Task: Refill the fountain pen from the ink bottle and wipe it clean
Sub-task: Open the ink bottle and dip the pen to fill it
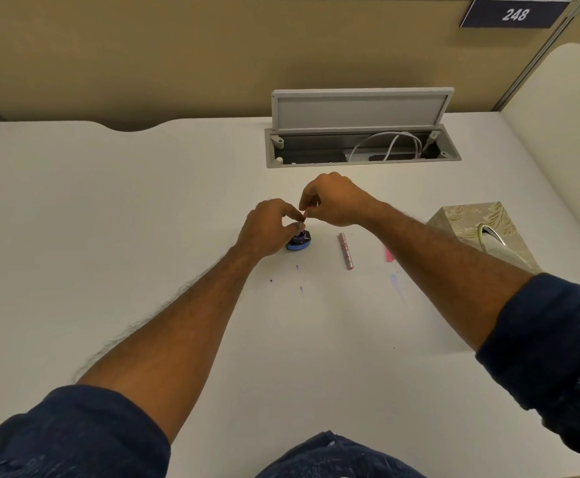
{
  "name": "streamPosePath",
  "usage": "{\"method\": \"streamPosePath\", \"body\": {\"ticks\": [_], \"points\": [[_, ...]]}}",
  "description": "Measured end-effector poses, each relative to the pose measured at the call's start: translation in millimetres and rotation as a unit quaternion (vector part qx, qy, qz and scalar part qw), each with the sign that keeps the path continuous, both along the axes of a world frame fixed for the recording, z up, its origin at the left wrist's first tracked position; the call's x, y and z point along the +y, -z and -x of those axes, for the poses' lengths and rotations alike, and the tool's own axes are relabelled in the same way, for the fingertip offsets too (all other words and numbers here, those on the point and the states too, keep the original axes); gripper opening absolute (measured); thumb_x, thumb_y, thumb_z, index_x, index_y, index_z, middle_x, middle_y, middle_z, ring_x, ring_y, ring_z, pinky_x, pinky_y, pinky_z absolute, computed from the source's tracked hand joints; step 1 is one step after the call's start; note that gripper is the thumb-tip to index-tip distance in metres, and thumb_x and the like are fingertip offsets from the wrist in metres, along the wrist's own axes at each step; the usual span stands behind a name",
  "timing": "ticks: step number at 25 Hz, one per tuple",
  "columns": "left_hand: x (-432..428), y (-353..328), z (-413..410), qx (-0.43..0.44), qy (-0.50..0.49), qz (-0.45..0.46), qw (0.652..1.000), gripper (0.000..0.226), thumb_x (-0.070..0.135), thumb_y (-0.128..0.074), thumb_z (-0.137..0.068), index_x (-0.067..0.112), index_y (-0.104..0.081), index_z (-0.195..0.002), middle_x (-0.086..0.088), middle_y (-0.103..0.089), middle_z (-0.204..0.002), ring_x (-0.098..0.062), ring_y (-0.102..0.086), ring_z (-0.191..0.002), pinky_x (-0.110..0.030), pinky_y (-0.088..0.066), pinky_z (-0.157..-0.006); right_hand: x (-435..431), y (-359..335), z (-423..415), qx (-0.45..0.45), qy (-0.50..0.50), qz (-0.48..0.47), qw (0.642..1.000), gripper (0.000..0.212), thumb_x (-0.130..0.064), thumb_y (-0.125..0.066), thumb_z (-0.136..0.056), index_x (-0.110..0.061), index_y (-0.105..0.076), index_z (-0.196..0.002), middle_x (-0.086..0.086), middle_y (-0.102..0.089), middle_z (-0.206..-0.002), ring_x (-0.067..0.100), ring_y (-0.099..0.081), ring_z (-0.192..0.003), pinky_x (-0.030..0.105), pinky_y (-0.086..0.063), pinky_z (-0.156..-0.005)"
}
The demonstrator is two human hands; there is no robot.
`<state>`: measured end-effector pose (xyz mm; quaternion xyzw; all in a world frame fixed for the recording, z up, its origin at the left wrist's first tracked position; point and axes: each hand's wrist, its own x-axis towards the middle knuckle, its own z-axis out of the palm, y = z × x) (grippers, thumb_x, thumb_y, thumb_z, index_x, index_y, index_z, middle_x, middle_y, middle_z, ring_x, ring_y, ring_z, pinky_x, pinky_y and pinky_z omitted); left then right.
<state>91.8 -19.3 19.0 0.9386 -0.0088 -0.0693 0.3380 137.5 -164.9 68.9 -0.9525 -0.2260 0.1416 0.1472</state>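
Note:
A small blue ink bottle [300,242] stands on the white desk [143,219]. My left hand [267,225] is curled around its neck and upper part. A thin red pen section [305,215] points down into the bottle mouth, pinched at its top by my right hand [333,200]. A pink patterned pen barrel [346,250] lies on the desk just right of the bottle. A small pink piece [389,254], too blurred to identify, lies further right, partly behind my right forearm.
A beige patterned tissue box [478,232] stands at the right. An open cable hatch [361,146] with white cables is set in the desk behind the hands. Purple ink spots [300,288] mark the desk near the bottle. A partition wall rises at the back.

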Motion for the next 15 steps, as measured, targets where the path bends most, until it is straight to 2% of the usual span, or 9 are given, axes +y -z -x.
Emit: {"method": "streamPosePath", "body": {"ticks": [2,6,10,15], "points": [[0,3,0,0.003,-0.006,0.006,1.0,0.024,0.027,-0.066,-0.087,0.015,-0.072,-0.107,-0.003,-0.065,-0.121,-0.02,-0.056,-0.112,-0.036,-0.042,-0.098,-2,-1,-2,0.004,0.022,-0.009,1.0,0.027,-0.028,-0.066,-0.089,-0.013,-0.068,-0.112,0.005,-0.069,-0.108,0.015,-0.058,-0.089,0.04,-0.051,-0.093],[-2,7,0,0.004,-0.022,0.004,1.0,0.024,0.028,-0.066,-0.087,0.013,-0.072,-0.105,-0.004,-0.065,-0.121,-0.021,-0.055,-0.111,-0.036,-0.041,-0.097,-4,1,-5,0.003,0.08,-0.007,0.997,0.036,-0.041,-0.06,-0.091,-0.008,-0.07,-0.102,0.006,-0.067,-0.09,0.018,-0.059,-0.079,0.031,-0.046,-0.073],[-3,10,-1,-0.006,-0.026,0.003,1.0,0.024,0.03,-0.066,-0.087,0.014,-0.073,-0.103,-0.004,-0.066,-0.12,-0.021,-0.055,-0.111,-0.036,-0.04,-0.097,1,5,-4,-0.007,0.066,0.002,0.998,0.028,-0.033,-0.061,-0.093,-0.008,-0.07,-0.103,0.009,-0.07,-0.096,0.017,-0.06,-0.079,0.029,-0.045,-0.074],[0,14,-2,-0.026,-0.024,0.008,0.999,0.019,0.03,-0.066,-0.086,0.016,-0.073,-0.096,0.0,-0.067,-0.115,-0.02,-0.055,-0.108,-0.037,-0.04,-0.095,5,5,-7,0.0,0.044,0.007,0.999,0.022,-0.022,-0.06,-0.094,-0.008,-0.069,-0.107,0.011,-0.071,-0.103,0.019,-0.061,-0.084,0.031,-0.05,-0.082]]}}
